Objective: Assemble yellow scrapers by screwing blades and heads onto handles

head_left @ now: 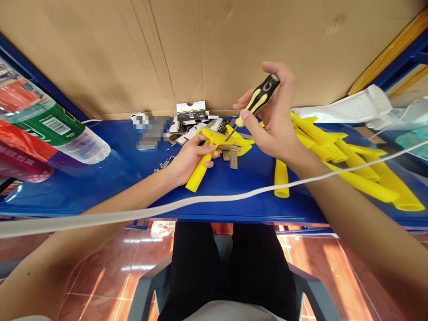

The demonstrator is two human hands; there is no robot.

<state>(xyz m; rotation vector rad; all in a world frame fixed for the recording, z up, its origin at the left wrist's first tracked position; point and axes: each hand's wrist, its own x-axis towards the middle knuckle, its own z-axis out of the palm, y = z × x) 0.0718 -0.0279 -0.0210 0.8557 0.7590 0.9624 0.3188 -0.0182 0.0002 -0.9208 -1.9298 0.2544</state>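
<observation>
My left hand point(190, 158) is wrapped round a yellow plastic scraper point(199, 173), its hollow handle end pointing down toward the table's front edge. Between thumb and fingers, my right hand point(272, 111) grips a screwdriver point(257, 100) with a black and cream handle. The screwdriver slants down to the left, and its tip is at the scraper's head; exact contact is too small to tell. Beneath and beyond the head lie flat yellow plates point(245, 147) and metal blades point(233, 159). Small screws point(162, 165) are scattered left of my left hand.
Several yellow handles point(364, 165) are piled at right, and one handle point(281, 178) lies nearer. Small boxes point(190, 110) sit against the cardboard point(234, 53). A large bottle point(56, 120) occupies the left side. A white cable point(214, 199) crosses before the blue table point(133, 187).
</observation>
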